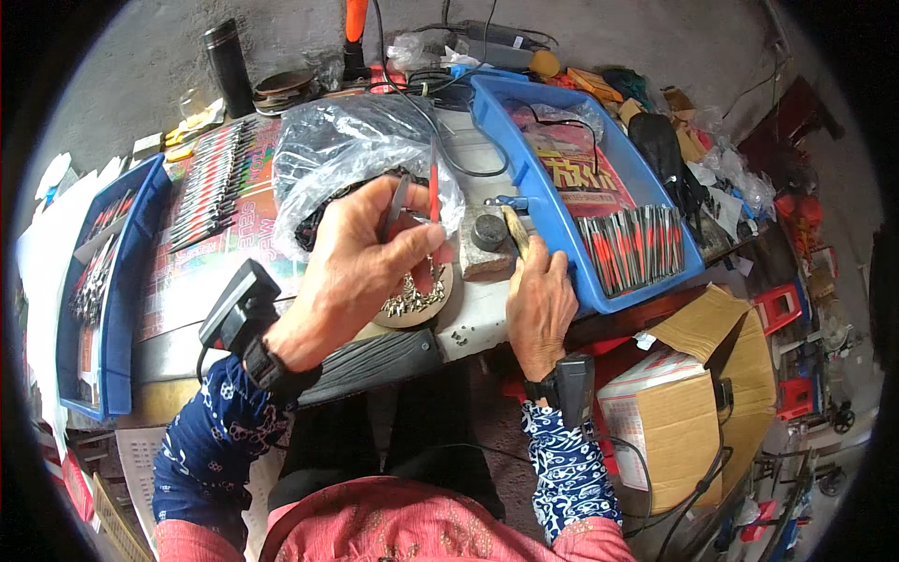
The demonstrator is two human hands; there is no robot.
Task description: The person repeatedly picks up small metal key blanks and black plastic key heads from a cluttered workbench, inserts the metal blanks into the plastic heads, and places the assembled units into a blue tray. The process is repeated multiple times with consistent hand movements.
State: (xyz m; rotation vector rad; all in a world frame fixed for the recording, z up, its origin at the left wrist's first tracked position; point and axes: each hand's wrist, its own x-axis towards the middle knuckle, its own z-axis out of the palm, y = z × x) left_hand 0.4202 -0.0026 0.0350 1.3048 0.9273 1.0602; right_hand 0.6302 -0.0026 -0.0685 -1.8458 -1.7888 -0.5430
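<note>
**Slim red piece (434, 192) pinched at the left, wooden-handled tool (516, 230) gripped at the right**

At nine o'clock of the view, the walls of a left blue tray (119, 370) bound the bench (482, 304); at ten o'clock, similar pieces (208, 187) lie in a row.

Next comes the person's left hand (351, 248), its thumb and fingers pinching the red piece, which points toward twelve o'clock. A grey blade (397, 204) shows in the same grasp; whether the two are joined cannot be told. The piece looks light and stiff, unlikely to break, perhaps slippery where metal is bare; its red flank seems the best hold, away from the narrow tip. At twelve o'clock from this hand, a crinkled plastic bag (346, 126) could snag. At four o'clock, a round dish (401, 323) holds small metal bits that a low sweep might spill.

Further right, a pale block (482, 267) bears a dark cylinder (488, 231); both look heavy. The right hand's (541, 304) fingers wrap the tool's handle, probably a head-heavy hammer, best held well back. Just beyond, at one o'clock, a right blue tray (540, 192) limits swing. Open room is the narrow strip between dish and right hand, with the bench's front edge near at six o'clock.
</note>
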